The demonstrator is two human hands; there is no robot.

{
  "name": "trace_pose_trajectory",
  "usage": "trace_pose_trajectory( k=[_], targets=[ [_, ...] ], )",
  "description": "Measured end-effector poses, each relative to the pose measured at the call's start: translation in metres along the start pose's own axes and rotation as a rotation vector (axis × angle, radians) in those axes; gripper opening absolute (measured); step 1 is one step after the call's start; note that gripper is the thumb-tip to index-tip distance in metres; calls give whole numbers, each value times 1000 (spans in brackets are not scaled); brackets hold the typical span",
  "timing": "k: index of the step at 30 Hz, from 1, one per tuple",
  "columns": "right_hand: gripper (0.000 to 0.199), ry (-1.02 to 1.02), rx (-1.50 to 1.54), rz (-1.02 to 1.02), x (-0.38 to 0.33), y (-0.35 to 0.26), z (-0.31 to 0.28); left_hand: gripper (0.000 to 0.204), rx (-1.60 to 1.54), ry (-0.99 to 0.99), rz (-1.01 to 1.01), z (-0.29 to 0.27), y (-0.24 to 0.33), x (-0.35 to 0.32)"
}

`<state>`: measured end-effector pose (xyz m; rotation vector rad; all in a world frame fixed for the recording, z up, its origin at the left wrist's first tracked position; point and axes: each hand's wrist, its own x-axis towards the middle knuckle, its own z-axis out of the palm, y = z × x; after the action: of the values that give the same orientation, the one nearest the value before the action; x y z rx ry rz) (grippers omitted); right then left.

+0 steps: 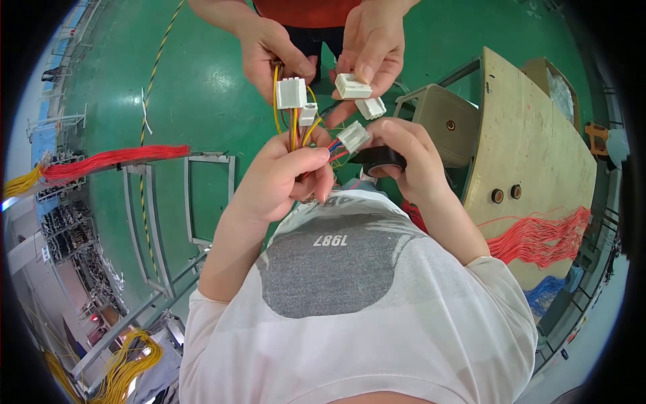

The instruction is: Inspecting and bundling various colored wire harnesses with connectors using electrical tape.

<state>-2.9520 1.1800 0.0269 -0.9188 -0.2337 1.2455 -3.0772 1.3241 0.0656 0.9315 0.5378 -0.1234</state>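
Black tape roll [385,156]: flat, shiny ring, and my landmark for all of this.
Right hand [414,151]: bare, fingers curled in on that roll, not spread; can't tell where the thumb sits.
Left hand [279,172]: bare, just left of the roll, thumb and forefinger closed on a loose bundle of thin yellow, red and brown wires [294,135].
White plastic block connector [353,137]: just above-left of the roll, on red and blue leads running to the left hand.
Co-worker: past the roll; one hand [373,60] pinches a white rectangular plastic connector [353,86], the other hand [276,57] is curled behind a bigger, boxy white connector [291,93].
Wiring step: looks like lining up leads, tape handy; imo wrapping calls for a steady pinch and a free tape end.
Brown cardboard box [536,66]: well right of the roll, open, see-through plastic inside; can't make out more.
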Motion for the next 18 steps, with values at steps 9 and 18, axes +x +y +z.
trace_pose_trajectory(
  k=[9,18],
  targets=[
    [19,162,-55,27,-2,2,9,8,2,23,-12,0,-1,9],
    [18,122,105,11,0,5,7,11,-59,32,11,-5,-2,14]
  ],
)
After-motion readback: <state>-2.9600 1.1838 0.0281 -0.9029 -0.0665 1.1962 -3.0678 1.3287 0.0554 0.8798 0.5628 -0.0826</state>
